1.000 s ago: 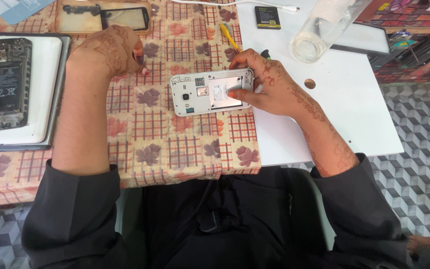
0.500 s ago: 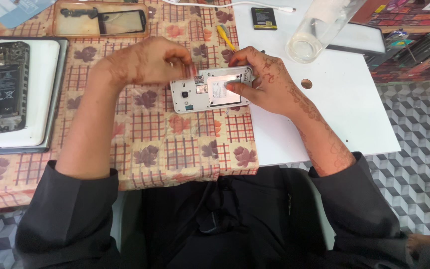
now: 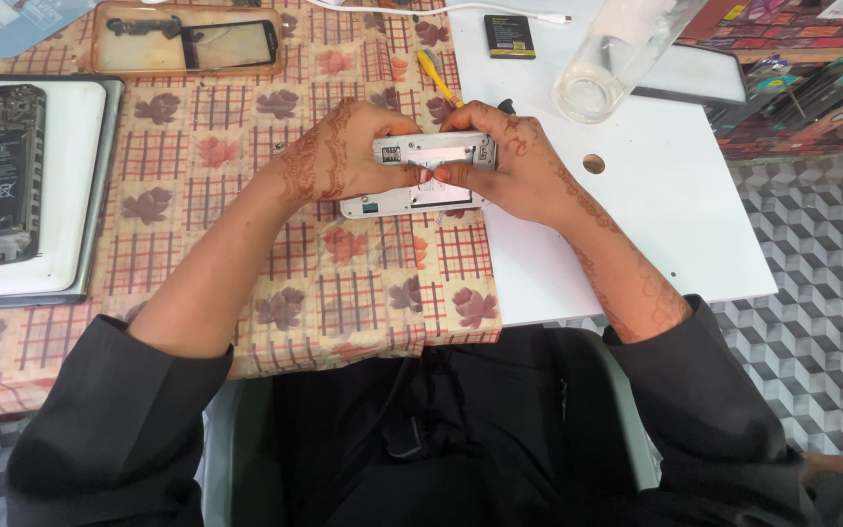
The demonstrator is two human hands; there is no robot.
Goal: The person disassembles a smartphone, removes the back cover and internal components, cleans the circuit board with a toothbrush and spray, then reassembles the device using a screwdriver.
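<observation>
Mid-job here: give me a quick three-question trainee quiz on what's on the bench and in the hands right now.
1. True or false: both hands hold the opened white phone.
2. Which lies beside the clear bottle? A) small black battery B) scissors C) mug
3. What does the yellow-handled tool rest on?

Key:
1. True: left hand and right hand grip it together.
2. A
3. The patterned tablecloth, just above the hands.

Head view: left hand and right hand both grip an opened white phone, tilted up off the patterned tablecloth. A yellow tool, small black battery and clear bottle lie beyond.
</observation>
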